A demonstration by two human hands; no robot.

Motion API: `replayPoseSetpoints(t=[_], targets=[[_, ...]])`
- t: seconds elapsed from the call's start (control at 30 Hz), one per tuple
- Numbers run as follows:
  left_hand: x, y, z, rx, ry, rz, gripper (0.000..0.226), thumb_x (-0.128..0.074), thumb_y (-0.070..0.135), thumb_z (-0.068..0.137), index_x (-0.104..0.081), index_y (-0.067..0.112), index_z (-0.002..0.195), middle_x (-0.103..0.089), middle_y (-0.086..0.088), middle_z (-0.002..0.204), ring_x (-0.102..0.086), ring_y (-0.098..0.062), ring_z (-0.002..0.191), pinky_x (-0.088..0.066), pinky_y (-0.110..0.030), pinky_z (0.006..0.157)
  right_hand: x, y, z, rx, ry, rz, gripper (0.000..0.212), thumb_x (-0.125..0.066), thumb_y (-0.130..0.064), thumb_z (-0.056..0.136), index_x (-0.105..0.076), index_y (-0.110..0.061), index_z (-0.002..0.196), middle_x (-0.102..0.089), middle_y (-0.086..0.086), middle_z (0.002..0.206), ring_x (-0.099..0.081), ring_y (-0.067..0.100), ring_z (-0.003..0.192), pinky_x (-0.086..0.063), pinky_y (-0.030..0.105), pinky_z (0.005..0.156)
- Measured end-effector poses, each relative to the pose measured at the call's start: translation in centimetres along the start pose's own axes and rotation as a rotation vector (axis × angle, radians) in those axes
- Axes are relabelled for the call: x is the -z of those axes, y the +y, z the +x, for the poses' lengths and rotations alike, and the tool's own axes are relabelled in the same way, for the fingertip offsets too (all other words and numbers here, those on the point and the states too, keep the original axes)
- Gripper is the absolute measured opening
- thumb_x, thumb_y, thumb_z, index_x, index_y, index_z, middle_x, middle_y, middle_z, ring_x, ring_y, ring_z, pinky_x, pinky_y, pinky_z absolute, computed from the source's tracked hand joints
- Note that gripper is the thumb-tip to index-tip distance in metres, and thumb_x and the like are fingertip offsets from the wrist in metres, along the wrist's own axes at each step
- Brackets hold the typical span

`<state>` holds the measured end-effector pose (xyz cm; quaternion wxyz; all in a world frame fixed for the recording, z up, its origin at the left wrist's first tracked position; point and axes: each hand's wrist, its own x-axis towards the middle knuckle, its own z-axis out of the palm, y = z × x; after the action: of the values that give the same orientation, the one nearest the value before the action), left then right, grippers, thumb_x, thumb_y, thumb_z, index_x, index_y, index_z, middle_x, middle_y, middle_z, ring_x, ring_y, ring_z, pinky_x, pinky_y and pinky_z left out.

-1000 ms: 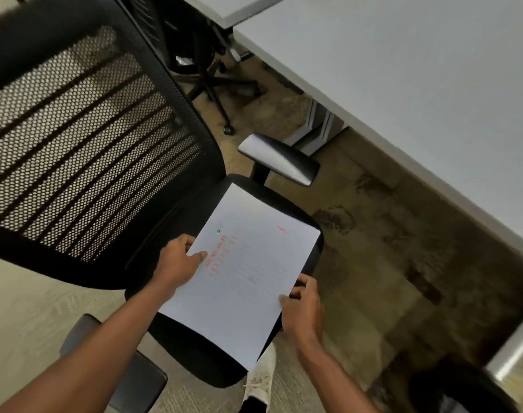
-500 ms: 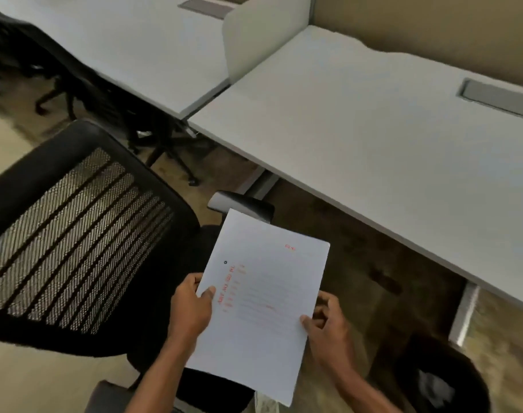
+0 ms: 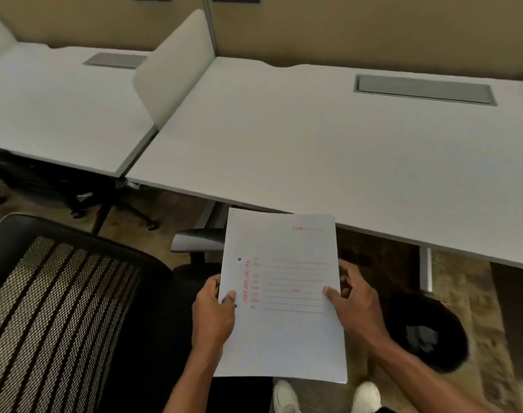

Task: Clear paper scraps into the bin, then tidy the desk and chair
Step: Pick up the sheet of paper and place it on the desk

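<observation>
A white file folder (image 3: 287, 329) with red print is held upright in front of me, just below the front edge of the white desk (image 3: 313, 150). My left hand (image 3: 214, 317) grips its left edge, thumb on the cover. My right hand (image 3: 357, 305) grips its right edge the same way. The black mesh-backed chair (image 3: 60, 317) stands at the lower left, its grey armrest (image 3: 199, 239) partly behind the folder. A black bin (image 3: 451, 326) sits on the floor at the right under the desk, with crumpled paper (image 3: 421, 338) inside.
A second white desk (image 3: 54, 114) lies to the left behind a low divider panel (image 3: 176, 67). Another chair's black base (image 3: 111, 210) shows beneath it. A grey cable hatch (image 3: 424, 89) is set in the near desk. My white shoes (image 3: 287, 396) are on the patterned carpet.
Both hands lifted the folder off the chair seat and brought it up toward the desk edge. My view rose from the chair to the desktop, and the bin came into sight.
</observation>
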<state>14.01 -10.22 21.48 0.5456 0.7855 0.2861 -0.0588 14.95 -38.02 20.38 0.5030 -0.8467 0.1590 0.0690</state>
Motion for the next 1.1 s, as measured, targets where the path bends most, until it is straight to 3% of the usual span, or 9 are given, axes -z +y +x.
replayPoseSetpoints(t=[0.1, 0.23, 0.33, 0.43, 0.5, 0.57, 0.7, 0.87, 1.1], targets=[[-0.9, 2.2, 1.0, -0.039, -0.062, 0.050, 0.043, -0.072, 0.013, 0.100, -0.059, 0.036, 0.134, -0.074, 0.011, 0.117, -0.078, -0.013, 0.095, -0.064, -0.028, 0.068, 1.5, -0.3, 1.0, 0.021, 0.052, 0.001, 0.067, -0.078, -0.019, 0.094, -0.047, -0.036, 0.151, -0.067, -0.010, 0.117, -0.068, 0.010, 0.101, -0.057, 0.024, 0.077], [-3.2, 5.0, 2.0, -0.072, -0.107, 0.061, 0.048, -0.074, 0.014, 0.098, -0.060, 0.044, 0.133, -0.070, 0.020, 0.109, -0.077, -0.012, 0.096, -0.068, -0.039, 0.077, 4.1, -0.2, 3.0, 0.016, 0.104, -0.002, 0.070, -0.078, -0.021, 0.095, -0.045, -0.036, 0.154, -0.067, -0.010, 0.113, -0.067, 0.005, 0.095, -0.055, 0.021, 0.071], [-5.3, 7.2, 2.3, -0.105, -0.135, 0.055, 0.052, -0.076, 0.016, 0.097, -0.057, 0.060, 0.117, -0.070, 0.023, 0.105, -0.078, -0.007, 0.087, -0.064, -0.025, 0.061, 6.3, 0.1, 4.8, 0.012, 0.128, -0.004, 0.070, -0.078, -0.023, 0.095, -0.045, -0.036, 0.155, -0.069, -0.008, 0.114, -0.065, 0.000, 0.092, -0.051, 0.016, 0.066], [-7.8, 9.3, 2.8, -0.133, -0.145, 0.055, 0.053, -0.078, 0.016, 0.095, -0.056, 0.057, 0.122, -0.071, 0.023, 0.104, -0.078, 0.002, 0.079, -0.057, -0.015, 0.051, 9.0, 0.5, 7.2, 0.021, 0.128, 0.013, 0.069, -0.077, -0.023, 0.096, -0.045, -0.041, 0.154, -0.070, -0.009, 0.114, -0.068, 0.003, 0.095, -0.055, 0.021, 0.070], [-9.4, 10.8, 3.1, -0.149, -0.142, 0.057, 0.054, -0.081, 0.015, 0.093, -0.059, 0.058, 0.117, -0.071, 0.025, 0.099, -0.073, 0.015, 0.080, -0.054, -0.012, 0.047, 10.8, 0.5, 9.1, 0.029, 0.126, 0.012, 0.069, -0.077, -0.024, 0.096, -0.044, -0.043, 0.154, -0.070, -0.011, 0.112, -0.070, 0.006, 0.095, -0.056, 0.024, 0.072], [-11.4, 12.3, 3.4, -0.157, -0.134, 0.054, 0.056, -0.082, 0.014, 0.091, -0.060, 0.062, 0.110, -0.073, 0.030, 0.092, -0.073, 0.015, 0.081, -0.054, -0.012, 0.048, 12.7, 0.4, 11.2, 0.038, 0.115, 0.008, 0.069, -0.076, -0.025, 0.096, -0.044, -0.044, 0.154, -0.069, -0.012, 0.112, -0.070, 0.005, 0.092, -0.054, 0.021, 0.068], [-15.5, 16.3, 4.2, -0.166, -0.082, 0.127, 0.058, -0.084, 0.018, 0.090, -0.062, 0.041, 0.139, -0.071, 0.023, 0.101, -0.079, -0.003, 0.080, -0.064, -0.022, 0.060, 16.6, -0.1, 15.9, 0.066, 0.084, -0.014, 0.070, -0.075, -0.024, 0.097, -0.043, -0.043, 0.155, -0.069, -0.011, 0.113, -0.069, 0.002, 0.087, -0.049, 0.015, 0.064], [-20.3, 20.8, 5.3, -0.201, 0.030, 0.165, 0.064, -0.084, 0.018, 0.090, -0.059, 0.037, 0.146, -0.074, 0.006, 0.114, -0.075, -0.013, 0.094, -0.068, -0.049, 0.086, 21.1, -1.0, 21.2, 0.101, 0.032, -0.056, 0.074, -0.071, -0.015, 0.098, -0.039, -0.042, 0.159, -0.068, -0.011, 0.118, -0.068, -0.001, 0.086, -0.047, 0.011, 0.064], [-24.8, 25.1, 7.2, -0.235, 0.089, 0.193, 0.064, -0.085, 0.021, 0.090, -0.059, 0.034, 0.147, -0.071, 0.008, 0.110, -0.071, -0.011, 0.090, -0.065, -0.051, 0.089, 25.5, -2.7, 27.2, 0.141, 0.014, -0.041, 0.077, -0.070, -0.011, 0.099, -0.035, -0.037, 0.162, -0.067, -0.008, 0.119, -0.067, 0.001, 0.089, -0.055, 0.024, 0.075]])
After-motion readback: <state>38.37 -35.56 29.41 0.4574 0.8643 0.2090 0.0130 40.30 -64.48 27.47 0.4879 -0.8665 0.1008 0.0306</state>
